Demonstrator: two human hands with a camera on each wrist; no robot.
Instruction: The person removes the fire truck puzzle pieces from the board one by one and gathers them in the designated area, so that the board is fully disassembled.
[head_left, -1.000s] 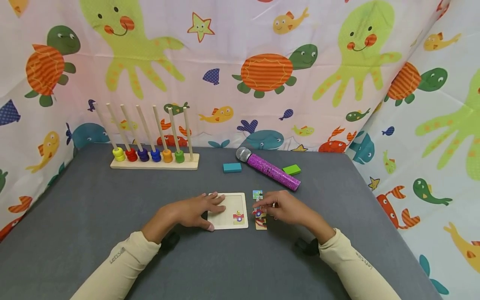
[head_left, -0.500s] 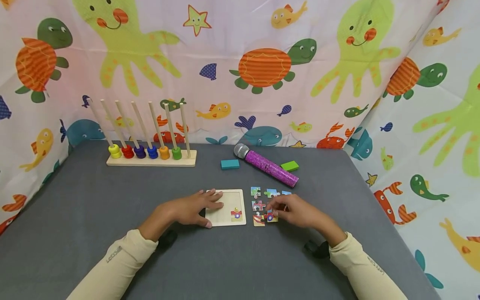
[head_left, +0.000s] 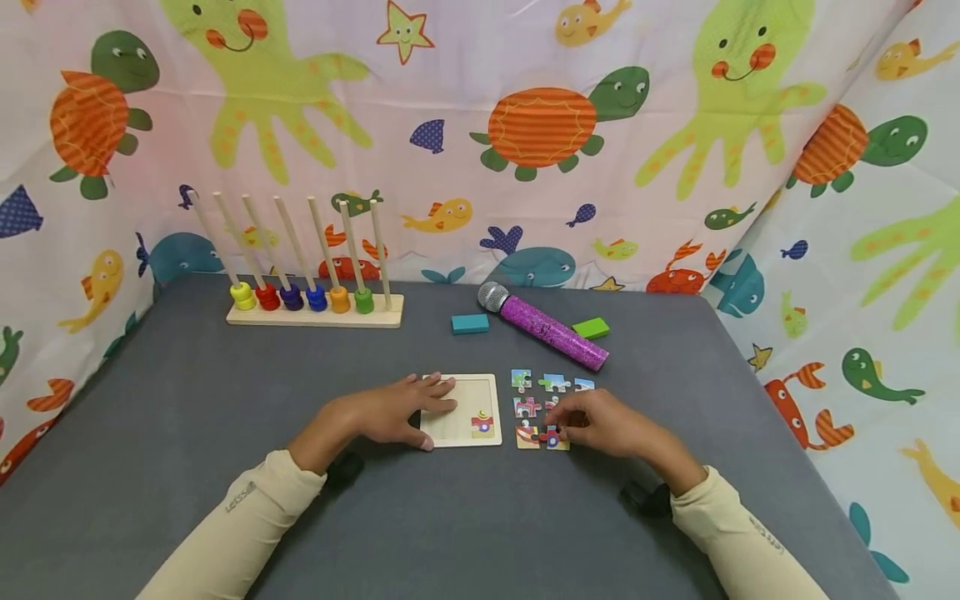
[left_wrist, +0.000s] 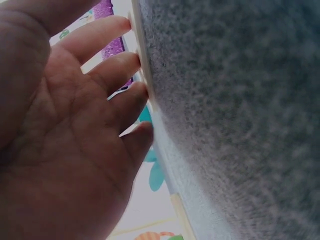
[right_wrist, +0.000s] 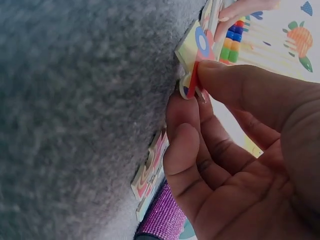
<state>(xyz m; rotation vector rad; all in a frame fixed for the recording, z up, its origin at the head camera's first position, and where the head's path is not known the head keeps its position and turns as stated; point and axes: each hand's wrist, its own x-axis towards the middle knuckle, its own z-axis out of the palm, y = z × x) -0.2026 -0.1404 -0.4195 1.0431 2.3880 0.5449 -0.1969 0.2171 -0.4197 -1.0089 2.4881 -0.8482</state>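
Observation:
My left hand (head_left: 390, 410) rests with spread fingers on the left side of a wooden puzzle tray (head_left: 442, 433). One piece with a blue wheel (head_left: 482, 425) lies in the tray's lower right corner. In the left wrist view, several fingertips of the left hand (left_wrist: 75, 125) touch the tray's edge. Right of the tray, my right hand (head_left: 611, 423) pinches a jigsaw piece (right_wrist: 196, 47) with a blue wheel between thumb and fingers, low at the table. Other pieces lie in rows beside it, among them a red and yellow piece (head_left: 527, 438); the hand partly covers some.
Behind the pieces lies a purple glitter microphone (head_left: 553, 332), between a blue block (head_left: 470, 323) and a green block (head_left: 592, 327). A wooden peg stand (head_left: 315, 317) with coloured rings is at the back left. A printed curtain (head_left: 450, 108) borders the grey table (head_left: 480, 525).
My right hand has moved right with the wheel piece, from over the left column of pieces to beside the red and yellow one, uncovering more pieces. The left hand stays on the tray.

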